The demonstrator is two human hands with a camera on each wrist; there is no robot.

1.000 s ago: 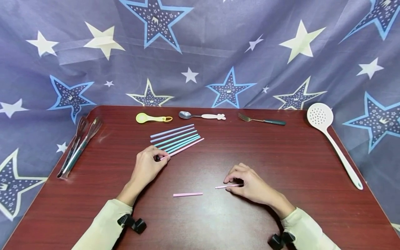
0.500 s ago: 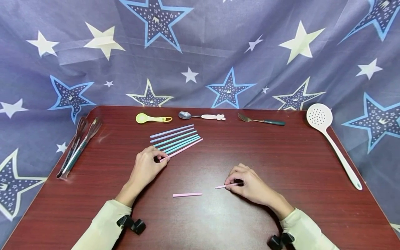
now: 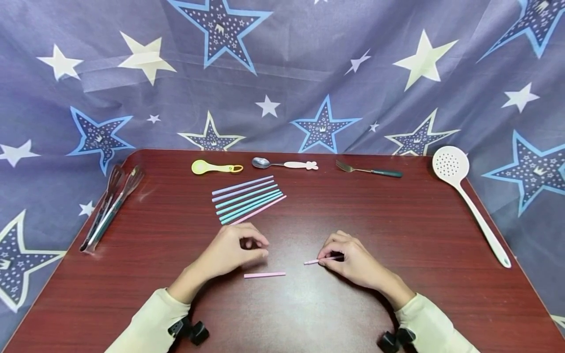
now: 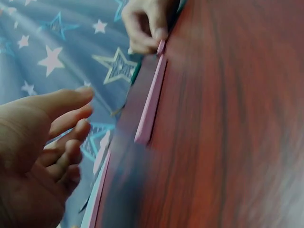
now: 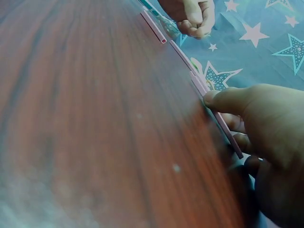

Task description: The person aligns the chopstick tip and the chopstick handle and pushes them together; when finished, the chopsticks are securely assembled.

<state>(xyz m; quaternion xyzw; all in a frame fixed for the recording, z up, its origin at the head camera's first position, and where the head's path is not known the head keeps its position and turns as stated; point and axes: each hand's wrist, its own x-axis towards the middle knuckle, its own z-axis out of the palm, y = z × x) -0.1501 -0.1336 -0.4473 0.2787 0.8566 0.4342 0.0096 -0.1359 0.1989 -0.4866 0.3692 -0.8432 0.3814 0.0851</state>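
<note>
Your right hand (image 3: pixel 353 262) has its grip closed on a thin pink straw piece (image 3: pixel 314 261): thumb and forefinger pinch its right end, and the other fingers curl in behind. The piece lies low over the bench (image 3: pixel 397 220), its free end pointing left. From the right wrist, your thumb tip (image 5: pixel 216 99) presses on the piece (image 5: pixel 223 126) against the wood.

Your left hand (image 3: pixel 234 250) holds nothing. Its grip is loose, the fingers half curled with the fingertips close to the thumb, and the hand hovers just above a second, shorter pink straw piece (image 3: pixel 265 275) that lies flat on the bench. The left wrist view shows the fingers (image 4: pixel 71 128) relaxed and apart, clear of that piece (image 4: pixel 151 107).

A row of full-length straws (image 3: pixel 247 198), lilac, teal and pink, lies side by side just beyond your left hand, not touching it.
</note>
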